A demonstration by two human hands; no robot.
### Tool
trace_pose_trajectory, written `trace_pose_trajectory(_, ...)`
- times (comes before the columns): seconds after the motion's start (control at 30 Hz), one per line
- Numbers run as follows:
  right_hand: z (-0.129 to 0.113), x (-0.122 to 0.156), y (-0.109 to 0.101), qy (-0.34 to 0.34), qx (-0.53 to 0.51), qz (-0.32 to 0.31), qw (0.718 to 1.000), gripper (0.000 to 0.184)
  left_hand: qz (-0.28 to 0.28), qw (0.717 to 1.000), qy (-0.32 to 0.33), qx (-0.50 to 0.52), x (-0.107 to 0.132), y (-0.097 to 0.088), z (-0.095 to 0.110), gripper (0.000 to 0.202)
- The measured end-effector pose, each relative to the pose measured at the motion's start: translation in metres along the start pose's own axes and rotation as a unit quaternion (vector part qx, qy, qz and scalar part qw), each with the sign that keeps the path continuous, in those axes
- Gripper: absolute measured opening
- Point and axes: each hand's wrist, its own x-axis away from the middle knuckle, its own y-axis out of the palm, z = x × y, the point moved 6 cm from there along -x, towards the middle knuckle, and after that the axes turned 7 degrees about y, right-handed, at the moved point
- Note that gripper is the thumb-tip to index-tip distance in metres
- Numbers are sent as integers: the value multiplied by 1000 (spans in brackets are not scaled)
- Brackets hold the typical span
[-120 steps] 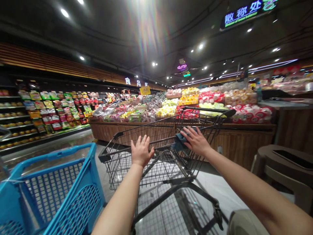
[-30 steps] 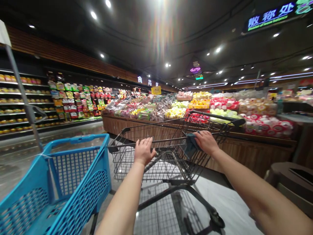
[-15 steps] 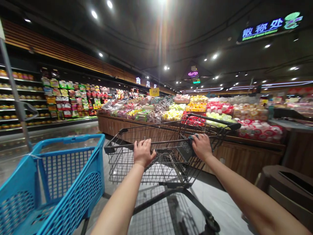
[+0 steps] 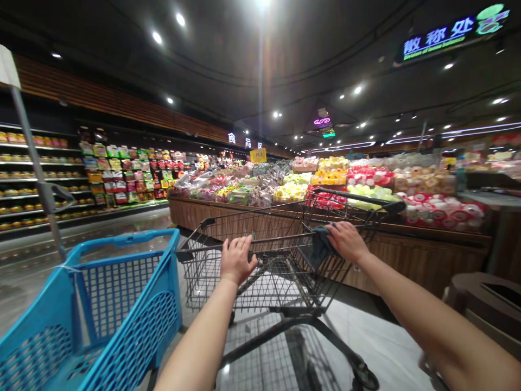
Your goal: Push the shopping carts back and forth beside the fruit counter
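Note:
A dark wire shopping cart [image 4: 260, 296] stands side-on in front of me. My left hand [image 4: 238, 260] is closed over the bar along its near top edge, with the thumb apart from the fingers. Toward the right end of that bar, my right hand [image 4: 348, 240] grips a dark grey-blue cloth [image 4: 321, 247]. The cloth hangs over the bar and down against the wire side. Part of it is hidden beneath my right fingers.
A blue plastic shopping cart [image 4: 126, 288] stands close on the left, by a metal pole [image 4: 38, 168]. Behind the wire cart runs a wood-panelled display [image 4: 427, 255] piled with packaged goods. A brown bin [image 4: 476, 288] is at the right. Stocked shelves [image 4: 36, 190] line the left wall.
My right hand has shifted slightly right, and more of the cloth shows beside its fingers. My left hand stays on the bar. The view has moved a little.

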Motion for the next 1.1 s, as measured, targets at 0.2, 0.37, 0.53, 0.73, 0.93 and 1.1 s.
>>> trace_pose_trajectory(0.2,52,19,0,41,9,22,999,36,15,1000,-5,10,1,3,8,61)
trace_pose_trajectory(0.37,25,19,-3,109,17,55,992,33,26,999,-25,11,1,6,11,63)
trace_pose_trajectory(0.53,-52,3,-9,78,-35,42,995,34,25,999,-25,5,1,6,10,65)
trace_pose_trajectory(0.73,-133,-20,-4,9,-68,19,997,42,1,1000,-4,-7,3,4,2,65)
trace_pose_trajectory(0.93,-84,-6,-1,-57,-44,20,997,45,-16,1000,16,-19,6,4,-4,67)
trace_pose_trajectory(1.1,12,16,-6,13,-6,30,999,37,-21,999,24,-20,8,5,-2,71)
